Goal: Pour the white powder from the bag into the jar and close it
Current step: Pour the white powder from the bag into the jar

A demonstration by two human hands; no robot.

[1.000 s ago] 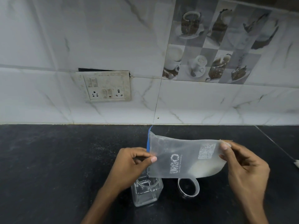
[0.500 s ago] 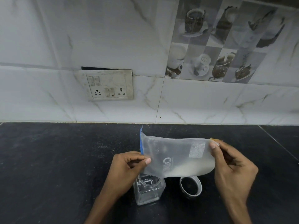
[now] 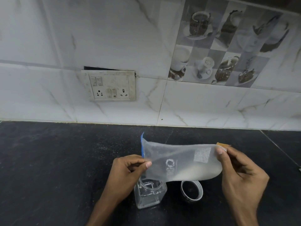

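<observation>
A translucent plastic bag [image 3: 179, 162] with a blue zip strip on its left end hangs sideways over the counter, white powder pooled along its lower right side. My left hand [image 3: 128, 173] pinches the bag's left end near the blue strip. My right hand [image 3: 239, 176] pinches the right end. Directly under the left end stands a clear square jar [image 3: 149, 194], open at the top. Its lid [image 3: 191, 191], a grey ring shape, lies on the counter just right of the jar.
The black stone counter [image 3: 57, 160] stretches left and right of the jar. A white marble-tiled wall with a switch and socket plate [image 3: 110, 86] rises behind. A small pale object [image 3: 299, 169] sits at the far right edge.
The bag sank a little lower over the jar while both hands kept their pinch. The powder has shifted toward the bag's lower edge.
</observation>
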